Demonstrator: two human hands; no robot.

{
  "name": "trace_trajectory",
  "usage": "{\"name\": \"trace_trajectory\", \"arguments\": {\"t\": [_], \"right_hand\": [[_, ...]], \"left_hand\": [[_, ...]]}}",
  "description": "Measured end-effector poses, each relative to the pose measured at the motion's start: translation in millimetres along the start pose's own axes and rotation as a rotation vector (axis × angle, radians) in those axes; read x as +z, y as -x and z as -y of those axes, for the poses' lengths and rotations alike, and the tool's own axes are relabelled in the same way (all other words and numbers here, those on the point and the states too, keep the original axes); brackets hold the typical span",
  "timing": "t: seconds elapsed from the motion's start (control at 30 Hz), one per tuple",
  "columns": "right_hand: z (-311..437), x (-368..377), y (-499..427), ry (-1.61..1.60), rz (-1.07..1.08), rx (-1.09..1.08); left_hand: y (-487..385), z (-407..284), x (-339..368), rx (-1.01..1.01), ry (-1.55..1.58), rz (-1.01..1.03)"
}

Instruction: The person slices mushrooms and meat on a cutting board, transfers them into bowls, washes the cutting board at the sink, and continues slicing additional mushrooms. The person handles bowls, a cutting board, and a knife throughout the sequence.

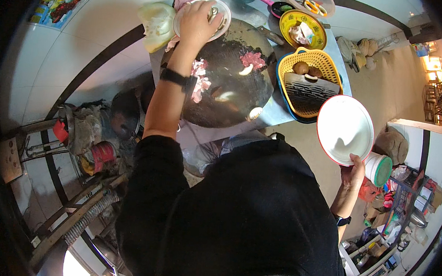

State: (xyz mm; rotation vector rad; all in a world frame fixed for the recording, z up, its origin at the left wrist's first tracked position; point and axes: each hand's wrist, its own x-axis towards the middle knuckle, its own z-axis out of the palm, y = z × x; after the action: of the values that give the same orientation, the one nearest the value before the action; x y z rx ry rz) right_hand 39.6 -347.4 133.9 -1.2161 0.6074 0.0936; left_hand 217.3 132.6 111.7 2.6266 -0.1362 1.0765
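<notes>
My left hand [199, 23] is over a white bowl [226, 18] at the far left edge of the round chopping board [230, 112]; its fingers hide most of the bowl's contents, and whether they grip anything is unclear. On the board lie pale pink meat pieces [199, 83], a small heap of red minced meat [252, 59] and a pale, garlic-like piece [246, 69]. Another pale piece [254, 113] sits near the front edge. My right hand [352, 173] holds a white enamel-like dish [347, 126] with a red rim, out to the right beyond the table.
Right of the board stands a yellow plastic basket [297, 104] holding round brown items [301, 67] and a broad grey slab. Behind it are a patterned yellow bowl [322, 36] and a dark-handled tool [271, 35]. A filled plastic bag [155, 26] stands left; a white bucket [371, 166] lies beyond the dish.
</notes>
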Motion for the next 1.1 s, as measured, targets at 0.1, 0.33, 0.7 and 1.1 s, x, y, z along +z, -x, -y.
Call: {"name": "trace_trajectory", "arguments": {"t": [0.1, 0.33, 0.7, 1.1], "right_hand": [[-0.5, 0.0, -2.6, -0.013, -0.010, 0.016], [-2.7, 7.3, -22.3, 0.032, 0.012, 0.072], [5.3, 9.3, -30.0, 0.000, 0.119, 0.079], [6.9, 2.6, -19.3, -0.056, 0.078, 0.020]], "left_hand": [[48.9, -33.1, -11.3, -0.407, 0.297, 0.888], [162.0, -83.4, -21.0, -0.180, 0.193, 0.875], [205.3, -91.3, -13.6, 0.115, 0.129, 0.428], [144.8, -54.3, -13.1, -0.100, 0.277, 0.904]]}}
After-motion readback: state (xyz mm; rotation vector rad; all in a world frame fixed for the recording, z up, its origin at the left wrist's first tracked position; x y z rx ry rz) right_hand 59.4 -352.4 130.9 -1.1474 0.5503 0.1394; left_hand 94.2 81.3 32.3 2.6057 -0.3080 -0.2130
